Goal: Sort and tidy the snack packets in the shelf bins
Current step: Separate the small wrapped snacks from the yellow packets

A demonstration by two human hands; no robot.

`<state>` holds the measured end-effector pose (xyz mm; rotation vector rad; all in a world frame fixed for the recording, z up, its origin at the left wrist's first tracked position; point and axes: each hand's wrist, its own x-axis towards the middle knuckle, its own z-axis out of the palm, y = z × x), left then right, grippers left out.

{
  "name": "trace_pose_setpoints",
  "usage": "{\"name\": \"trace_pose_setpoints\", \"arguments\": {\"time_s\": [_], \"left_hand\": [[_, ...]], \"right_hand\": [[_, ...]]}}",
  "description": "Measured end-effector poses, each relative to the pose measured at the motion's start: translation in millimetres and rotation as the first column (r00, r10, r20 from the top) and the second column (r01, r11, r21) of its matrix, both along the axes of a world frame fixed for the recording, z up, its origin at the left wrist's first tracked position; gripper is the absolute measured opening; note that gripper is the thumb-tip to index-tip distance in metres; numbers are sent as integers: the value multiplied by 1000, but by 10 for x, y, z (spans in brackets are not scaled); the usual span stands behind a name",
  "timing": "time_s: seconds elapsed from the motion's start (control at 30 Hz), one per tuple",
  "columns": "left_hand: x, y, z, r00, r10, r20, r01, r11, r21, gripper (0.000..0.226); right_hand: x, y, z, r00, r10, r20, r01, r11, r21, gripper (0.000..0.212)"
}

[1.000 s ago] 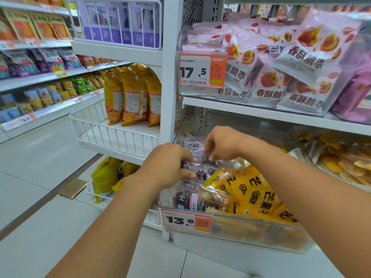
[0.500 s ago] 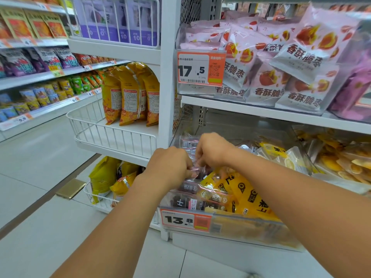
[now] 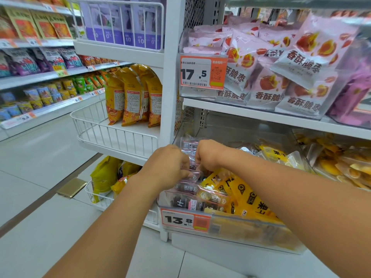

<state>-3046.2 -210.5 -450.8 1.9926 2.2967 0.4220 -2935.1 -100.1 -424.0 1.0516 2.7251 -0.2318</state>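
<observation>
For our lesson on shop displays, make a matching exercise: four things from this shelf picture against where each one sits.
Things:
1. pink packets
2. yellow packets
3. orange bags
4. purple boxes

Places:
A. upper wire basket
B. bin priced 13.8
C. bin priced 17.5
D. middle wire basket

Pairs: 1-C, 2-B, 3-D, 4-A

You see three tall orange-yellow foil bags [image 3: 132, 97] in the white wire basket [image 3: 112, 135], and two orange price tags [image 3: 202, 72].

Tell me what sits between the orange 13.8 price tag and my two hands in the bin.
Head view: clear packets of dark snacks, stacked between the orange 13.8 price tag and both hands.
</observation>
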Motion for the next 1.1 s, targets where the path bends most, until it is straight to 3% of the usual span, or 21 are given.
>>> {"name": "trace_pose_setpoints", "arguments": {"time_s": [0.07,0.17,0.27,0.33,0.53,0.67,0.7,0.73,0.77,0.83,0.9,0.97,1.03,1.1], "left_hand": [[1,6,10,1000,4,-16,-4,1000,-3,17],[-10,-7,5,1000,5,21,-5,1000,13,31],[-11,-10,-33,1000,-1,-9,1,1000,25,53],[-13,-8,-47,997,-8,-73,9,1000,12,54],[-40,46,-75,997,-17,-70,20,999,51,48],[-31,90,-89,995,-13,-95,15,1000,17,51],[-30,90,-84,995,-8,-97,8,1000,4,51],[-28,93,-78,995,0,-101,-1,1000,-10,52],[-22,88,-67,995,10,-103,-13,1000,-27,52],[1,84,-46,995,25,-101,-29,998,-47,52],[14,80,-47,995,28,-100,-33,998,-50,54],[-1,72,-57,995,19,-99,-24,998,-53,60],[-27,72,-68,995,2,-100,-9,998,-68,65],[-35,77,-59,993,-3,-117,-6,997,-74,62]], "right_hand": [[11,38,118,1000,-16,3,16,998,-67,20],[29,214,260,964,-166,-207,132,977,-167,20],[-13,287,64,986,-151,-73,146,987,-66,12],[-55,266,-110,994,-105,-2,105,994,12,16],[-115,275,-79,908,-129,-399,148,989,18,7],[-33,234,-95,979,-82,-188,71,995,-65,10],[-12,254,-30,969,-119,-218,91,987,-134,1],[-6,302,40,938,-192,-288,140,971,-192,9],[-7,368,92,896,-259,-360,200,961,-192,15],[-23,493,132,868,-295,-398,309,951,-32,28],[-49,507,108,915,-296,-275,321,946,48,35],[-84,527,67,941,-299,-157,300,954,-14,31],[-112,539,81,944,-306,-127,297,951,-80,22],[-128,566,87,941,-308,-137,291,948,-132,29]]}}
